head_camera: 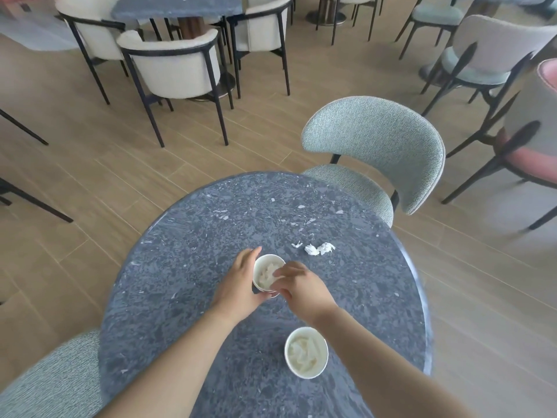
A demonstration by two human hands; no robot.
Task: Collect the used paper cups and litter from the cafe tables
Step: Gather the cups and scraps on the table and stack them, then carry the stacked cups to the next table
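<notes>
A white paper cup (pixel 265 271) with crumpled tissue inside stands on the round dark speckled table (pixel 187 267). My left hand (pixel 241 285) grips the cup from its left side. My right hand (pixel 301 285) is at the cup's right rim, its fingertips pinching tissue over the opening. A second white paper cup (pixel 306 352), also holding crumpled paper, stands nearer me between my forearms. Two small crumpled tissue balls (pixel 319 249) and a tiny scrap (pixel 297 244) lie on the table just beyond the hands.
A grey-green chair (pixel 376 152) is tucked at the table's far right and another (pixel 54 381) at the near left. More chairs and tables (pixel 177 7) stand farther back on the wooden floor.
</notes>
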